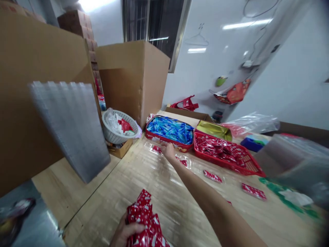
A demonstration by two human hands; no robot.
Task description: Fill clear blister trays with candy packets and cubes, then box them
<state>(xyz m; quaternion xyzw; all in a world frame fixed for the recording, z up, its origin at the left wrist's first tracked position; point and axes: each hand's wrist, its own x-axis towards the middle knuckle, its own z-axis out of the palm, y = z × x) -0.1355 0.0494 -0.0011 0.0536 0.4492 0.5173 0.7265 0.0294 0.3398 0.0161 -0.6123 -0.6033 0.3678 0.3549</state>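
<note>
My left hand (125, 231) is closed around a bunch of red packets (146, 223) with a white pattern, low in the head view. Stretched far across the table, my right hand (168, 151) has its fingers bent together; what they hold, if anything, is too small to make out. Right beside those fingertips lies a red packet (157, 149) on clear plastic. Another packet (182, 161) shows partly behind my right wrist. Further right lie two more, one packet (212, 176) on clear film and one packet (254, 191) nearer the edge.
Beyond my right hand stands a tin of blue pen-like pieces (169, 129), beside a red basket (253, 166) of red packets. A gold tray (214, 129) sits behind. Leftward are a white colander (115, 136), a translucent ribbed plastic stack (73, 127) and a large cardboard box (120, 82).
</note>
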